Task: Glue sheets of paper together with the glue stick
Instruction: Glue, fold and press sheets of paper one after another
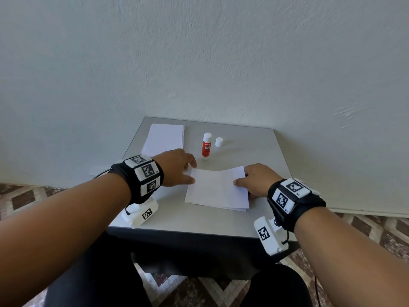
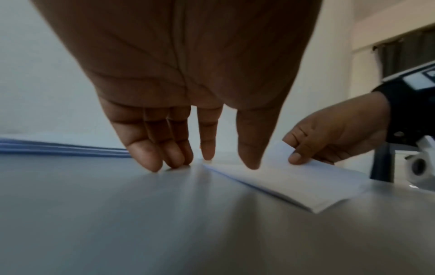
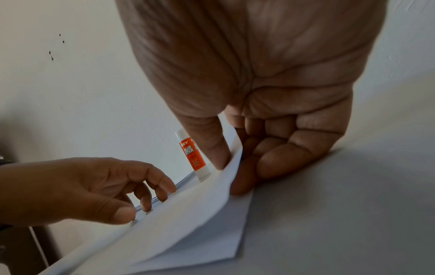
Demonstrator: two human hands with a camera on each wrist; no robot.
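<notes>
A white top sheet [image 1: 217,187] lies bowed over a second sheet [image 3: 223,241] on the grey table [image 1: 254,147]. My right hand [image 1: 242,181] pinches the top sheet's right edge, thumb above and fingers curled beneath, lifting that side off the lower sheet. My left hand [image 1: 192,172] is at the sheet's left edge with straight fingers. Its thumb presses on the paper and its other fingertips [image 2: 153,165] touch the table. The glue stick [image 1: 206,146] stands uncapped just behind the sheets, with its white cap [image 1: 218,142] beside it.
A stack of white paper [image 1: 164,139] lies at the table's back left corner. The table stands against a pale wall. Its front edge is near my knees, and patterned floor shows on both sides.
</notes>
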